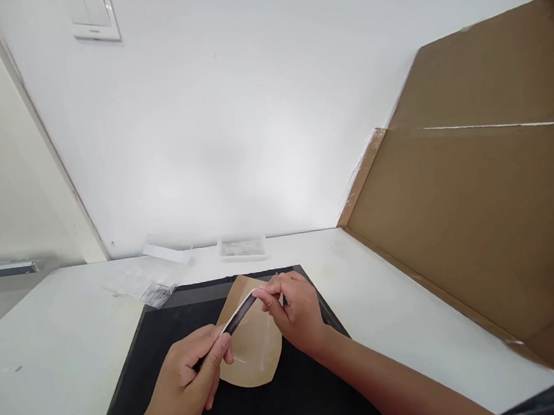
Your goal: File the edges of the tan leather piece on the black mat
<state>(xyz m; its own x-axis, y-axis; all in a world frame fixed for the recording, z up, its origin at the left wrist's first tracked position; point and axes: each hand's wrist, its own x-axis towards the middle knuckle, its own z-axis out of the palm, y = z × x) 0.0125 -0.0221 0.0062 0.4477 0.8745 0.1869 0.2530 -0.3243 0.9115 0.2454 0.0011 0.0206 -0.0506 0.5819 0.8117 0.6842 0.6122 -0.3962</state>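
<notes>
A narrow dark strip with a white edge [239, 313] is stretched at a slant between my two hands. My left hand [190, 372] pinches its lower end between thumb and fingers. At its upper end, the thumb and fingertips of my right hand [295, 308] are closed on it. Below the strip, a tan, slightly shiny sheet with a rounded lower edge [253, 358] lies on a black mat [149, 359]. My hands hide part of the sheet, and I cannot tell whether the strip touches it.
On the white table [36, 365], crumpled clear plastic packaging with a printed label [157, 293] lies at the back left. A small clear tray [242, 249] with unclear contents stands near the wall. A large brown cardboard panel [481, 225] rises along the right side.
</notes>
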